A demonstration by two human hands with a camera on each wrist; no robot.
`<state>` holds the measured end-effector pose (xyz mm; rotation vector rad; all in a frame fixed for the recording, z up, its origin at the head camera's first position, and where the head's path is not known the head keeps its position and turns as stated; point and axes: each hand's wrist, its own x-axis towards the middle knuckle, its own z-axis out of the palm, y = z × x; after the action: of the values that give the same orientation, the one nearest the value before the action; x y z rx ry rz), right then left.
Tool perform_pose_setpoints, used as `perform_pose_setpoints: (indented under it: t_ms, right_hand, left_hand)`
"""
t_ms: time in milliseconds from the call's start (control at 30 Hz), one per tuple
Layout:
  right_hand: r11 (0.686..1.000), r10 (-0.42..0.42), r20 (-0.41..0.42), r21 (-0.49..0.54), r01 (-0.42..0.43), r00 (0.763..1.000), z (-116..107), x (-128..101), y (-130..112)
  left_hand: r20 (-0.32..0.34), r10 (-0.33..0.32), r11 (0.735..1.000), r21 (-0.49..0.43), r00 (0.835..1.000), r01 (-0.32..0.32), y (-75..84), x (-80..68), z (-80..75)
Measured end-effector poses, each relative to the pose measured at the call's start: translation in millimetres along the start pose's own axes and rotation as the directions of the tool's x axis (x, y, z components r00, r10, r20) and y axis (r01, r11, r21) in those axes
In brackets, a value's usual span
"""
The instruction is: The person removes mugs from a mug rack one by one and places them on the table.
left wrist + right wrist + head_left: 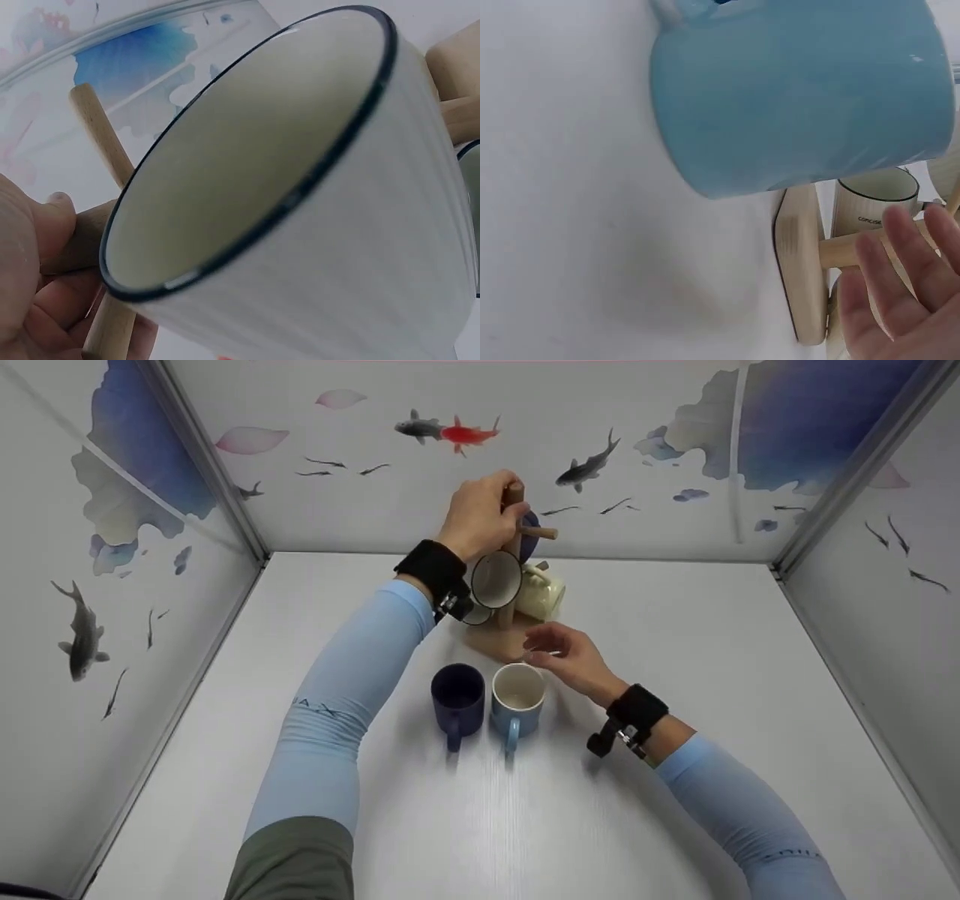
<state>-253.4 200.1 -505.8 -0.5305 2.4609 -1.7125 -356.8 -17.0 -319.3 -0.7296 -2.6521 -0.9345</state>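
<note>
My left hand (478,516) grips the top of the post of a wooden mug rack (495,642). A white mug with a dark rim (360,217) hangs on the rack, its mouth facing me, just below that hand. A cream mug (543,595) hangs to its right, and a dark blue mug (530,540) shows behind the post. My right hand (574,661) is held with fingers loosely bent beside the rack's base, holding nothing. Close by stands a light blue mug (517,712), upright on the table, with a navy mug (458,701) to its left. Both handles point toward me.
Another mug with a dark rim (478,613) hangs low on the rack, partly hidden by my left wrist. The white table (660,825) is enclosed by white panels printed with fish, the back panel (360,510) standing close behind the rack.
</note>
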Motion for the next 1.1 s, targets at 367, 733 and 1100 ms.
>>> perform_pose_setpoints:
  t_ms: [367,733,1100]
  right_hand:
    - [0.998,0.025,-0.148,0.062,-0.016,0.989,-2.7,1.8,-14.0]
    - [0.996,0.034,-0.180,0.089,-0.019,0.983,-9.0,0.2,-16.3]
    - [0.997,0.025,-0.199,0.078,-0.010,0.980,-12.2,-0.5,-13.7]
  left_hand:
    - [-0.009,-0.039,0.999,-0.009,0.999,0.039,2.1,0.1,-0.7]
    - [-0.016,-0.083,0.996,-0.037,0.996,0.083,4.6,0.6,-0.4]
    - [-0.052,-0.123,0.992,-0.026,0.991,0.122,5.9,5.9,-8.4]
